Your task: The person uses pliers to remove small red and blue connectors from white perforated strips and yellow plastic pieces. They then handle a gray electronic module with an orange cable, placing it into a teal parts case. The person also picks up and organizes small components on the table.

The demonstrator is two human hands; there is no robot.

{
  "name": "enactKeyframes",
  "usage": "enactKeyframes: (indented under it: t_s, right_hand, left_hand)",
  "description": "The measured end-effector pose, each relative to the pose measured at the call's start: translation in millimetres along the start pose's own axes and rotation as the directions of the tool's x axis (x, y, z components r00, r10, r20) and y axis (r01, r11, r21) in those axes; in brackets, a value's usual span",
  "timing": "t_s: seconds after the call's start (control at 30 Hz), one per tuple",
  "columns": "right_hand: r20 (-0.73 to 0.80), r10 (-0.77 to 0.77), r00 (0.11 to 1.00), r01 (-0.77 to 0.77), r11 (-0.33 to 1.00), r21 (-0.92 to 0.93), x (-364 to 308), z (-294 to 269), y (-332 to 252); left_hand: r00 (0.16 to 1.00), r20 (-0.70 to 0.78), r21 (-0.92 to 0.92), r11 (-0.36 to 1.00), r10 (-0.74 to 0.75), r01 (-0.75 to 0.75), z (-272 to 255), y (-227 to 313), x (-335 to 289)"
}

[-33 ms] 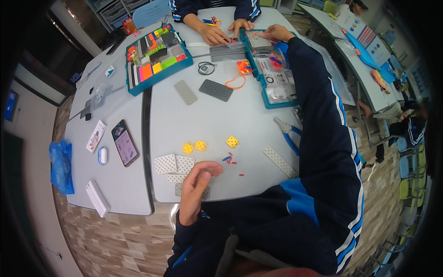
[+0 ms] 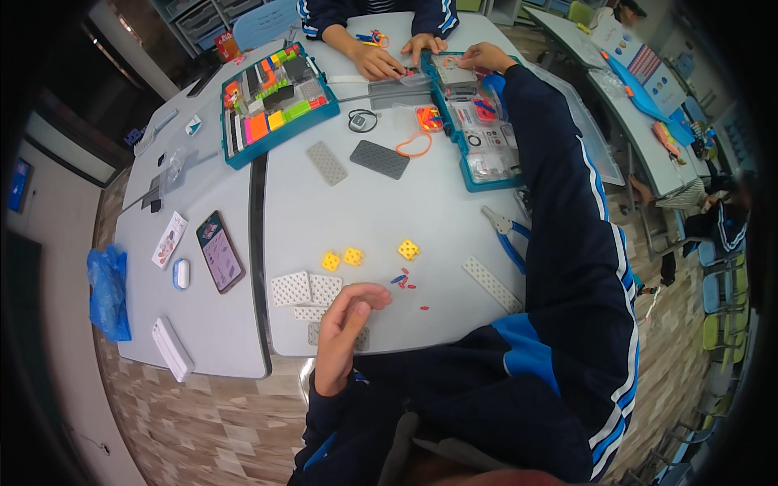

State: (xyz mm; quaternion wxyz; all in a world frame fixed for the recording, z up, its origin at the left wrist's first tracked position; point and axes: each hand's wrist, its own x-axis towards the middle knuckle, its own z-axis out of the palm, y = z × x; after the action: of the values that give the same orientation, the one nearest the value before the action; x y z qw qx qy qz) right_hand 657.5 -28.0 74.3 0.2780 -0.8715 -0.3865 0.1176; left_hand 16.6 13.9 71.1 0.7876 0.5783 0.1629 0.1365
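Note:
My left hand (image 2: 344,332) hovers over the near edge of the table, fingers loosely curved and thumb apart, with nothing visible in it. Below and beside it lie white perforated plates (image 2: 292,288) and a grey plate (image 2: 314,332). Just beyond are yellow blocks (image 2: 408,249) and several small red and blue pegs (image 2: 405,279). Far across the table, my right hand (image 2: 486,57) reaches to the upper end of a teal parts case (image 2: 466,166). Its fingertips are pinched together beside a small orange-red piece; whether they hold anything is too small to tell.
A co-worker's hands (image 2: 381,63) work at the far edge beside the case. Another teal case (image 2: 279,146) holds coloured blocks. Blue-handled pliers (image 2: 506,235), a white strip (image 2: 492,283), grey plates (image 2: 379,159), an orange band (image 2: 415,146) and a phone (image 2: 219,251) lie about.

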Motion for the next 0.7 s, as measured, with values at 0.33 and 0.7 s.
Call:
enactKeyframes:
  t_s: [0.33, 0.7]
  right_hand:
    - [0.020, 0.070, 0.997, -0.071, 0.997, 0.013, 12, -2, -6]
    - [-0.071, -0.038, 0.997, 0.043, 0.997, 0.070, -8, -12, 12]
  left_hand:
    - [1.000, 0.003, 0.041, 0.999, 0.015, -0.015, 1, -1, 8]
    - [1.000, -0.008, 0.003, 1.000, -0.006, 0.006, 0, -1, 6]
